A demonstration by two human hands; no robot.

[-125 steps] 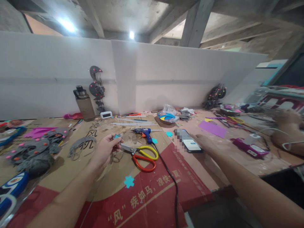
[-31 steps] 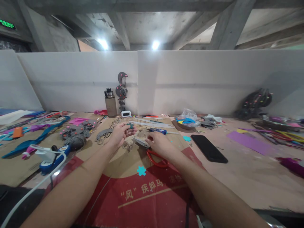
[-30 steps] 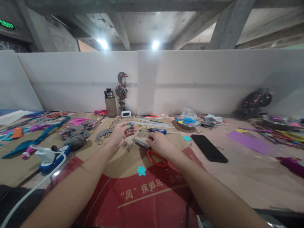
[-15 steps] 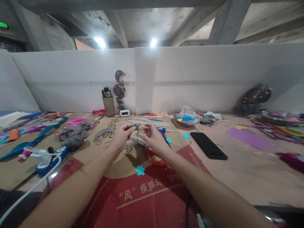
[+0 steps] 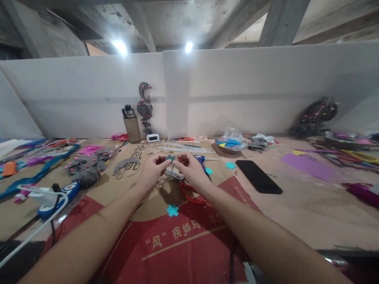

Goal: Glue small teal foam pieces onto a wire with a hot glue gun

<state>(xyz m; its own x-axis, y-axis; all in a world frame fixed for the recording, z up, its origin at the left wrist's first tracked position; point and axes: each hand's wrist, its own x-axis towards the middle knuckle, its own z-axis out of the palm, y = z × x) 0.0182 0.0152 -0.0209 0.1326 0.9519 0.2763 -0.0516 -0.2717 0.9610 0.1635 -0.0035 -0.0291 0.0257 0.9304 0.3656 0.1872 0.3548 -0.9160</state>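
Observation:
My left hand (image 5: 153, 169) pinches a small dark-teal paper flower (image 5: 170, 158) above the cardboard. My right hand (image 5: 189, 169) is closed at the flower's right edge, thumb and fingertips meeting it. A thin grey cord (image 5: 172, 169) hangs down from between the hands. Below them lie scissors with red handles (image 5: 191, 194), partly hidden by my right hand. Just beyond that hand is a blue glue gun (image 5: 200, 159). A bright turquoise paper flower (image 5: 172, 210) rests on the red part of the cardboard (image 5: 166, 252).
To the right lies a black phone (image 5: 259, 176), with turquoise cutouts (image 5: 230, 165) near it. A bottle (image 5: 132, 125) stands by the white partition (image 5: 251, 79). Grey crescent pieces with pink dots (image 5: 89, 163) and a blue power strip (image 5: 63, 199) are at left.
My right fingers have closed in on the teal flower, meeting my left fingertips. The camera view has shifted slightly, so the table things appear a little higher and further left.

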